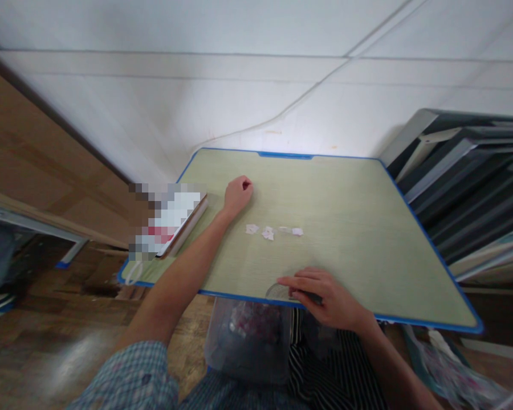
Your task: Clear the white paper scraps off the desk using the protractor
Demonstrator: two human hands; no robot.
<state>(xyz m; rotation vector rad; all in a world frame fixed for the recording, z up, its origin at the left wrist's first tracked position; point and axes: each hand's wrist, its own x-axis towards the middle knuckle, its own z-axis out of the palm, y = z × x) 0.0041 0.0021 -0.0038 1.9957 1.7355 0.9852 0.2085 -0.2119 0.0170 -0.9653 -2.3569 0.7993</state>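
My left hand [238, 195] rests on the pale green tabletop [346, 210], fingers curled into a loose fist with nothing showing in it. Near the front edge, my right hand [322, 293] pinches a clear, round-edged plastic piece [277, 291] between thumb and fingers. Part of that piece is hidden under the fingertips, and its exact kind cannot be made out. Between the two hands lie small whitish pieces in a row: one on the left [251, 229], one in the middle [268, 233] and one on the right [297, 232], with a clear strip beside the last.
A white box [182, 222], partly blurred out, stands at the table's left edge. Below the front edge is a translucent plastic bin [250, 341] with bagged contents. Dark flat panels [474, 154] lean at the right. A large brown cardboard sheet [47, 148] stands at the left.
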